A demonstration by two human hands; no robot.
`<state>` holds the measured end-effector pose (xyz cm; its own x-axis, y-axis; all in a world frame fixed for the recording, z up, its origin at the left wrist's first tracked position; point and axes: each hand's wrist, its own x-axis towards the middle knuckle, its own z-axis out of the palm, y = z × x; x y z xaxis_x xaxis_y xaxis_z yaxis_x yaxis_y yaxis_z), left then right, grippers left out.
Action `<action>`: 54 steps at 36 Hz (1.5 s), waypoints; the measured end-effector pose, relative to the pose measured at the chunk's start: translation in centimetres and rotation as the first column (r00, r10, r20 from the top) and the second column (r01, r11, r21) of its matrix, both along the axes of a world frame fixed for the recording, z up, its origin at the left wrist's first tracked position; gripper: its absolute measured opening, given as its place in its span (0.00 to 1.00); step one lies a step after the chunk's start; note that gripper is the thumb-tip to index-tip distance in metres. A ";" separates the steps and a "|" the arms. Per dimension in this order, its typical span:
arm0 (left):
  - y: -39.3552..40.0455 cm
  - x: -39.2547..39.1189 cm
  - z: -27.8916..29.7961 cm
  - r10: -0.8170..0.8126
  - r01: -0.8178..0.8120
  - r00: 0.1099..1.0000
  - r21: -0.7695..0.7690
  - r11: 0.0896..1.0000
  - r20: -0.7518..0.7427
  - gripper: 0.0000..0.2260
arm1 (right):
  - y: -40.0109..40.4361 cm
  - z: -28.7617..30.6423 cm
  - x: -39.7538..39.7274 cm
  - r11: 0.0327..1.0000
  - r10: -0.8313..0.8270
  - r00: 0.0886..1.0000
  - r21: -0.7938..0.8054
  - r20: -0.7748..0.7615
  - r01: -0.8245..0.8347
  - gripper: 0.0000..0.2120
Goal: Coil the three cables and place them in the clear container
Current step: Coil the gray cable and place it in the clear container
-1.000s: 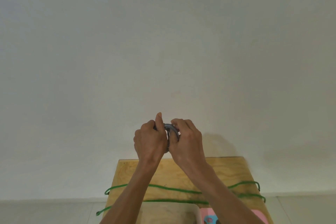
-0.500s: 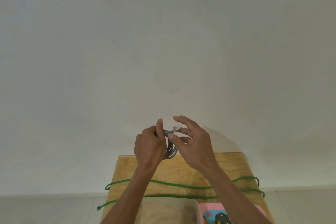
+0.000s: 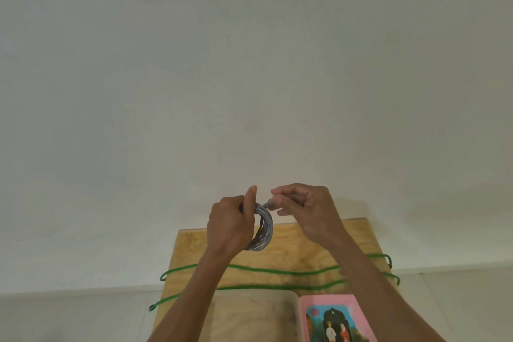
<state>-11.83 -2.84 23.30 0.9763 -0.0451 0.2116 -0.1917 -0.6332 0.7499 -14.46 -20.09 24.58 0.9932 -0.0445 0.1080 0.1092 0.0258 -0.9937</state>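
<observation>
My left hand (image 3: 230, 226) is closed around a coiled grey cable (image 3: 263, 228), held up in front of the wall above the far end of the wooden table (image 3: 302, 241). My right hand (image 3: 308, 208) pinches the loose end of that cable at the top of the coil. A long green cable (image 3: 277, 272) lies uncoiled in two runs across the table, its ends hanging over both sides. The clear container (image 3: 258, 314) sits at the near edge between my forearms, and I see nothing in it. A third cable is not in view.
A pink box (image 3: 336, 316) with a printed picture stands right of the container. The table is narrow, with pale floor on both sides and a plain white wall behind it.
My hands have drawn apart: the right hand came off the coil and now holds only the cable's end. The view has tilted down, showing more of the table, container and pink box.
</observation>
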 end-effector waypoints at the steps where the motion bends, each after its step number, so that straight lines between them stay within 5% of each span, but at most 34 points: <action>1: -0.3 -0.1 0.0 0.006 -0.006 1.000 0.004 1.000 0.006 0.28 | 0.1 -0.2 0.0 0.999 -0.033 0.999 0.029 0.012 0.033 0.05; 8: -1.5 -0.4 -0.4 0.047 -0.047 0.999 0.036 0.998 0.000 0.28 | 0.9 -2.8 -1.3 0.976 -0.167 0.984 0.130 -0.054 0.173 0.02; 13: -2.0 -1.1 -1.6 0.099 -0.095 0.994 0.081 0.992 -0.045 0.29 | -0.8 -3.6 -2.2 0.963 -0.067 0.996 -0.258 0.060 0.081 0.06; 20: -3.6 -2.1 -2.5 0.101 -0.098 0.989 0.040 0.994 -0.106 0.29 | -2.5 -4.4 -2.9 0.892 0.069 0.995 -0.452 0.065 -0.033 0.11; 25: -4.7 -2.9 -3.1 0.169 -0.180 0.975 -0.067 0.981 -0.141 0.30 | -1.5 -6.3 -3.6 0.969 -0.072 0.994 -0.232 0.081 0.089 0.06; 30: -4.7 -3.9 -4.4 0.236 -0.288 0.942 -0.214 0.933 -0.239 0.30 | 0.1 -7.5 -5.1 0.981 -0.124 0.980 0.129 -0.156 0.144 0.09; 45: 2.4 -5.3 -5.6 0.075 -0.287 0.886 -0.413 0.864 -0.458 0.26 | 6.5 -8.6 -6.0 0.973 -0.212 0.945 0.038 -0.248 0.228 0.07; 54: 10.8 -5.8 -10.8 0.134 -0.300 0.882 -0.318 0.900 -0.453 0.21 | 12.5 -12.9 -7.6 0.926 -0.376 0.884 -0.065 -0.280 0.373 0.05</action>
